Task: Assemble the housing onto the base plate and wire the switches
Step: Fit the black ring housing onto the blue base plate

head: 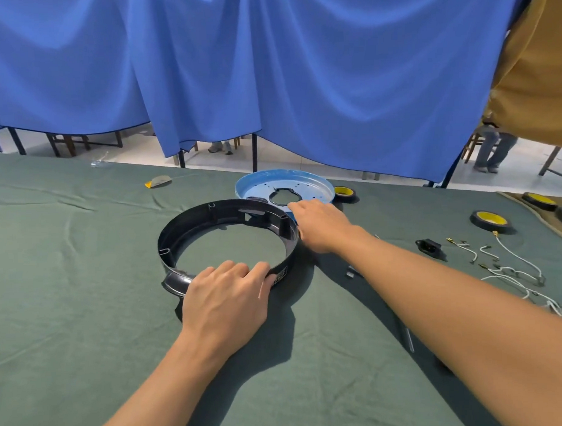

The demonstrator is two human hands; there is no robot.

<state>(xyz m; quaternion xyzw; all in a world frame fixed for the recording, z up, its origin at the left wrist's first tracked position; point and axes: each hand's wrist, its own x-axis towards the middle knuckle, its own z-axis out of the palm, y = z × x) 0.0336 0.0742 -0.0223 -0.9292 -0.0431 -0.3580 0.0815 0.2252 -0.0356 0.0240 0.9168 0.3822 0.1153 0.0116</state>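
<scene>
Gripping the black housing by its near rim is the left hand; the right hand rests straight-fingered on the blue base plate behind.

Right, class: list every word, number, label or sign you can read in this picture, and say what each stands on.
No text here can be read.
Small white-printed label on the black plastic ring housing, by the left hand's fingertips: too small and blurred to read.
Round blue-filmed metal base plate: no marking shows.
Black tape rolls with yellow cores: no print shows.
</scene>
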